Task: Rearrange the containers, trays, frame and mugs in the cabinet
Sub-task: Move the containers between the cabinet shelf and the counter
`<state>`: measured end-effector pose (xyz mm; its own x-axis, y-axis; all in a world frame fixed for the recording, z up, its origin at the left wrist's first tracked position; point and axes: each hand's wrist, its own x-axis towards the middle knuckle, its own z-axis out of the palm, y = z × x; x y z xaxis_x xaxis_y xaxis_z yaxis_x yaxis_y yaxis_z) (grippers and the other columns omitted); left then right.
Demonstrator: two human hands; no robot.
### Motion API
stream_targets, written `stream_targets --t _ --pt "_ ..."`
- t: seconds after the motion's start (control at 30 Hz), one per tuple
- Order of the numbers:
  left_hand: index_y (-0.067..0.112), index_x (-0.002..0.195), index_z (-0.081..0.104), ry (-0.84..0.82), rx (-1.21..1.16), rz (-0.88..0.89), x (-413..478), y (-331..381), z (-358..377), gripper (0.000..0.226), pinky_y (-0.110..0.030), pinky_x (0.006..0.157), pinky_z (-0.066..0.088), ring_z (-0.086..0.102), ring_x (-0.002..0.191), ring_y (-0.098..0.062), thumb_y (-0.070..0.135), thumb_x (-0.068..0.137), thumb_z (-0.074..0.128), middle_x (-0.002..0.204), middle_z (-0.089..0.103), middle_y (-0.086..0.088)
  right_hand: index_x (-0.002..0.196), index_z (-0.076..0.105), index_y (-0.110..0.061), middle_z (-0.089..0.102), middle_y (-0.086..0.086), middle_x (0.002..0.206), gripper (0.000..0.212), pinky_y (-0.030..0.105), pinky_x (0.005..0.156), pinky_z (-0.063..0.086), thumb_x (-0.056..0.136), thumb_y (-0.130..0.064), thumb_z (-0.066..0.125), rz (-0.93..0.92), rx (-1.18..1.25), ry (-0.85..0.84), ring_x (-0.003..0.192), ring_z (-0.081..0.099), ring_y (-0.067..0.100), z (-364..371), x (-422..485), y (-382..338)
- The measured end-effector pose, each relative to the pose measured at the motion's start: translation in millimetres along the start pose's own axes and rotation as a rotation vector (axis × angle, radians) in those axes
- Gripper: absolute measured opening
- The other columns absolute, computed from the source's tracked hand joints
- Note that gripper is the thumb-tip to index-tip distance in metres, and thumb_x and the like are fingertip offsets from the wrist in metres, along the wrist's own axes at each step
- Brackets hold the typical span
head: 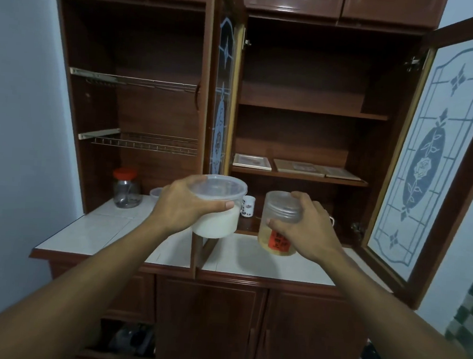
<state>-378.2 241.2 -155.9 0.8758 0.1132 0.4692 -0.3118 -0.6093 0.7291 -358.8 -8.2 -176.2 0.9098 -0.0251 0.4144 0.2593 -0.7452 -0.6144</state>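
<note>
you're standing at the wooden cabinet (301, 99) with its glass doors (429, 155) hanging open, your left hand (182, 209) gripping a lidded tub (217, 223) of white stuff above the counter (106, 231), your right hand (302, 230) wrapping round a red-label jar (276, 239) beside it, little mug (248, 205) sitting behind

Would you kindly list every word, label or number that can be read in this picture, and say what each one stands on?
None of the text here is legible.
Red label on the clear jar held by the right hand: dark characters, too blurred to read.
White mug: dark marks, too small to tell whether they are print or pattern.
Framed pieces on the shelf: faint marks, too blurred to read.
</note>
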Motion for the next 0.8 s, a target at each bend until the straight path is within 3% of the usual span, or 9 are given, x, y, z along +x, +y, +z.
stream_targets --t 0.27,0.47,0.67,0.8 --pt "0.023 0.131 0.058 0.015 0.030 -0.027 10 -48 -50 0.095 -0.033 0.094 0.050 0.057 0.111 -0.014 0.067 0.051 0.078 0.125 0.063 0.004 0.142 0.035 -0.030 0.044 -0.001 0.129 0.082 0.034 0.088 0.045 0.074 -0.049 0.077 -0.020 0.061 -0.032 0.110 0.047 0.014 46 -2 -54" --pt "0.024 0.134 0.056 -0.004 0.035 -0.011 22 -89 -96 0.100 -0.029 0.091 0.049 0.054 0.106 -0.010 0.070 0.047 0.075 0.129 0.060 0.003 0.143 0.034 -0.031 0.043 -0.001 0.134 0.082 0.031 0.087 0.041 0.075 -0.051 0.076 0.002 0.055 -0.014 0.106 0.042 0.012 89 -6 -102" --pt "0.024 0.133 0.056 0.003 0.060 -0.018 27 -125 -136 0.102 -0.026 0.086 0.048 0.052 0.102 -0.009 0.073 0.045 0.070 0.126 0.061 0.004 0.142 0.035 -0.030 0.044 0.002 0.136 0.081 0.031 0.085 0.042 0.075 -0.052 0.075 0.006 0.048 0.001 0.119 0.049 0.021 132 -12 -142" --pt "0.024 0.133 0.056 0.008 0.066 -0.034 32 -147 -149 0.101 -0.030 0.091 0.050 0.055 0.106 -0.011 0.073 0.047 0.073 0.127 0.061 0.004 0.144 0.033 -0.030 0.042 0.002 0.140 0.083 0.031 0.086 0.043 0.075 -0.051 0.076 0.017 0.047 -0.025 0.122 0.048 0.022 155 -11 -157"
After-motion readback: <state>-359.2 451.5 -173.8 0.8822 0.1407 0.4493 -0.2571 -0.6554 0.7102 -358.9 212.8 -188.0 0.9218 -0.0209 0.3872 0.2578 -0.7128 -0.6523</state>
